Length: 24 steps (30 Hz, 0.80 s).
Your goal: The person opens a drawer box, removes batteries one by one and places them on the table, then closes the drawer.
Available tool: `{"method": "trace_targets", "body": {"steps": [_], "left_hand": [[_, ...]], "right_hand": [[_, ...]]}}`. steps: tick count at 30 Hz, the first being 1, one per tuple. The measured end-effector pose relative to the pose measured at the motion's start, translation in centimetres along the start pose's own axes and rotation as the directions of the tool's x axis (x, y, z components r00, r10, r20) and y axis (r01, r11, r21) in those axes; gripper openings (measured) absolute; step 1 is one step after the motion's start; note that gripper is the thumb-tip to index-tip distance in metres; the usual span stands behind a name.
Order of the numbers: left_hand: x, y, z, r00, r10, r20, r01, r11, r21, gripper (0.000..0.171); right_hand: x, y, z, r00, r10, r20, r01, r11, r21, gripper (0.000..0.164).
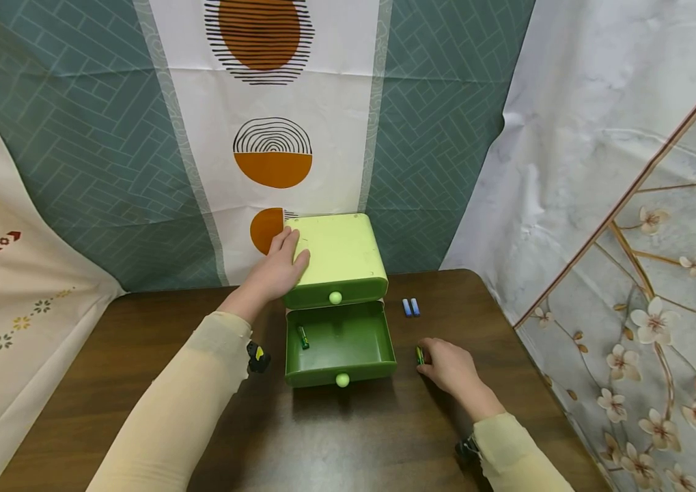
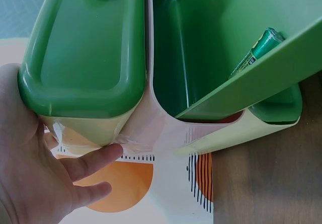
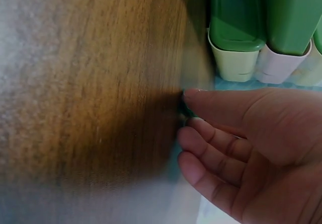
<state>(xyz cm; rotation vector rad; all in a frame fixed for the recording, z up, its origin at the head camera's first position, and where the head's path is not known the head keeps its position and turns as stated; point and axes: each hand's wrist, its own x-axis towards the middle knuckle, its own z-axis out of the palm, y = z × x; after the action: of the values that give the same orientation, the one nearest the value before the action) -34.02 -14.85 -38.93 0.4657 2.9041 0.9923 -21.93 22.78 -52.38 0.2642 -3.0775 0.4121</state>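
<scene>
A small drawer cabinet (image 1: 338, 246) with a pale yellow top and green drawers stands on the table. My left hand (image 1: 278, 268) rests on its upper left edge; in the left wrist view the fingers (image 2: 93, 163) lie fairly straight along its side. The middle drawer (image 1: 341, 377) is pulled out, and a green battery (image 1: 303, 337) lies at its left side. To the right of the drawer, my right hand (image 1: 449, 365) pinches another green battery (image 1: 419, 355) at the tabletop. In the right wrist view the thumb and fingers mostly hide that battery.
Two blue-and-white batteries, a left one (image 1: 406, 307) and a right one (image 1: 415, 307), lie side by side right of the cabinet. The dark wooden table (image 1: 249, 437) ends at a patterned cloth (image 1: 434, 171) behind and a floral cloth (image 1: 649, 355) on the right.
</scene>
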Motion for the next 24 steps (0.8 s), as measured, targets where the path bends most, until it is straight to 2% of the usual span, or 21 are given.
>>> {"method": "trace_targets", "body": {"steps": [24], "left_hand": [[0.0,0.1,0.0,1.0,0.003,0.001,-0.003,1.0,0.001,0.077]], "right_hand": [[3.1,0.0,0.4,1.0,0.001,-0.002,-0.001,1.0,-0.012,0.043]]}}
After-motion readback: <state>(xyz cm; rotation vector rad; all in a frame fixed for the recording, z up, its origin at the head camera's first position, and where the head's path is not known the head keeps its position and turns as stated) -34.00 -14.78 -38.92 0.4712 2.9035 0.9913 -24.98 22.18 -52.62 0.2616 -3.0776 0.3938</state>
